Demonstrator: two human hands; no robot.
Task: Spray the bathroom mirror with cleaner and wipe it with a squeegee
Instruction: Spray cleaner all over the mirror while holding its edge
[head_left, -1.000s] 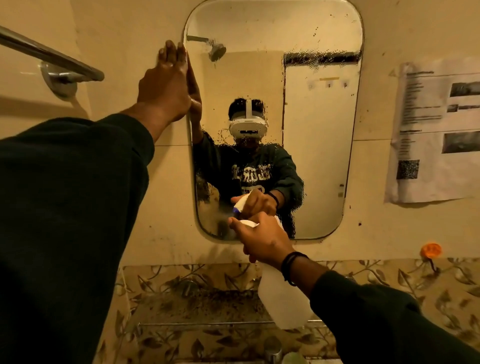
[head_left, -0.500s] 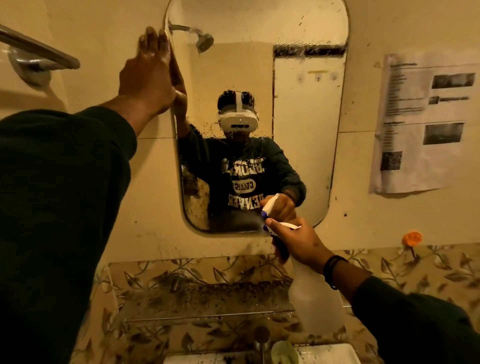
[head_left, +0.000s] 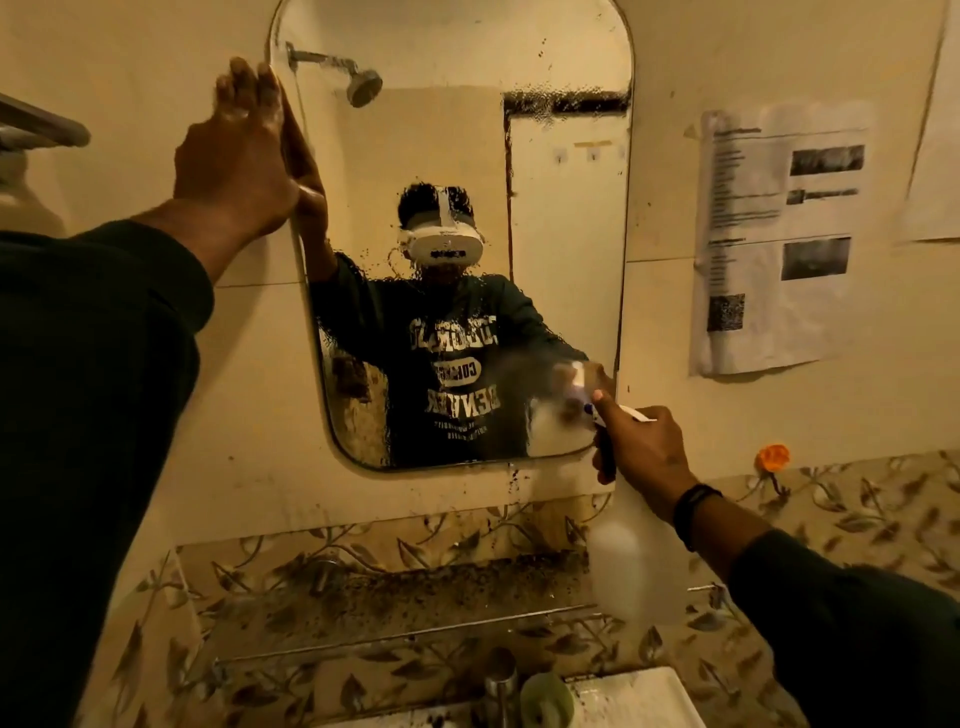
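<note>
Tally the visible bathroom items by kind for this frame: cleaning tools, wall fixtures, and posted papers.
Cleaning tools: 1, the spray bottle gripped by the right hand; no squeegee in view.
Wall fixtures: 4, the mirror touched at its edge by the left hand, towel bar, glass shelf, orange hook.
Posted papers: 2, printed sheet, second sheet.
Total: 7

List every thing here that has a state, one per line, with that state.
mirror: wet with droplets, a fresh mist patch at its lower right corner
spray bottle: upright, nozzle aimed at the mirror
right hand: grips the spray bottle's neck
left hand: flat against the mirror's left edge
shelf: speckled with dark spots
</note>
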